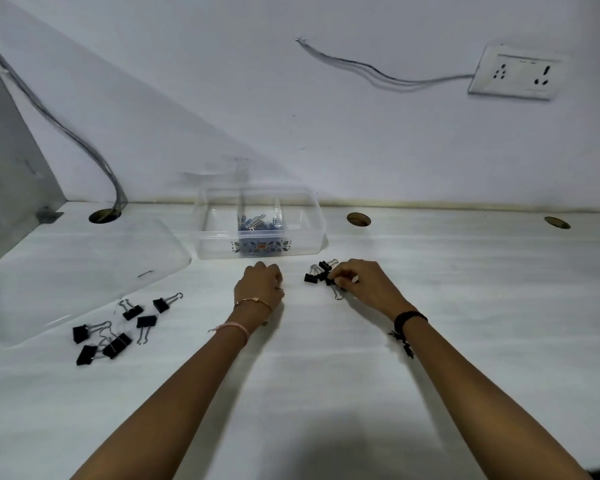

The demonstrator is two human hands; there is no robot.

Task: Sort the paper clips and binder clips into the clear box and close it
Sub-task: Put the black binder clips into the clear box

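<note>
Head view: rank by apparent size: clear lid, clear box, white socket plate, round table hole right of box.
1. Flat clear plastic lid.
2. Clear rectangular plastic box; the lid lies nearer the camera, so this order is unsure.
3. White wall socket plate.
4. Round tabletop hole right of the box.

On the white tabletop (465, 306), the clear plastic compartmented box (215, 245) is set at the back, near the wall. The blue paper clips (258, 223) are held in its middle compartment. The clear plastic lid (84, 268) is laid to its left, with six loose black binder clips (116, 344) spread before it. Before the box, to the right, a small cluster of black binder clips (311, 278) is pinched by the right hand (364, 285). The left hand (260, 285) is placed just left of it.
</note>
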